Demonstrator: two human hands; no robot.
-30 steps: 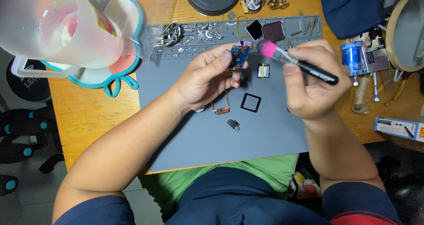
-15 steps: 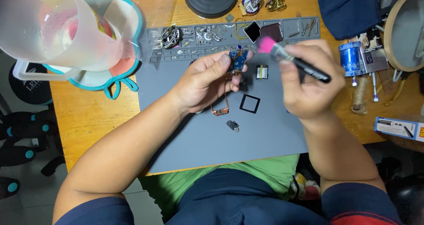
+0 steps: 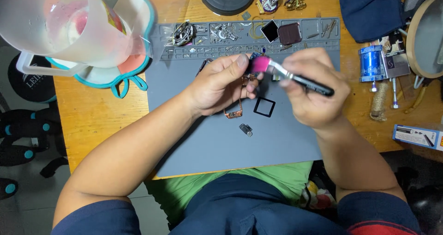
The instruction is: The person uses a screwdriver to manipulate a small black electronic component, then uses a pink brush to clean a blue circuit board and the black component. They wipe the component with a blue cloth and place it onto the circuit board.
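Brush [image 3: 295, 78], black-handled with a pink head, is clamped in the right hand [image 3: 314, 94] over the grey mat [image 3: 207, 142], its long axis slanting from the lower right up to the upper left, where the head points. That head touches a small blue part [image 3: 254, 57] pinched in the left hand [image 3: 221, 85], whose fingers hide most of it. A copper frame [image 3: 234, 113] juts out below that hand, partly covered.

bright even overhead light, soft shadows on the grey mat [image 3: 277, 142], right hand [image 3: 314, 94] motion-blurred, near pitcher [image 3: 69, 23] out of focus
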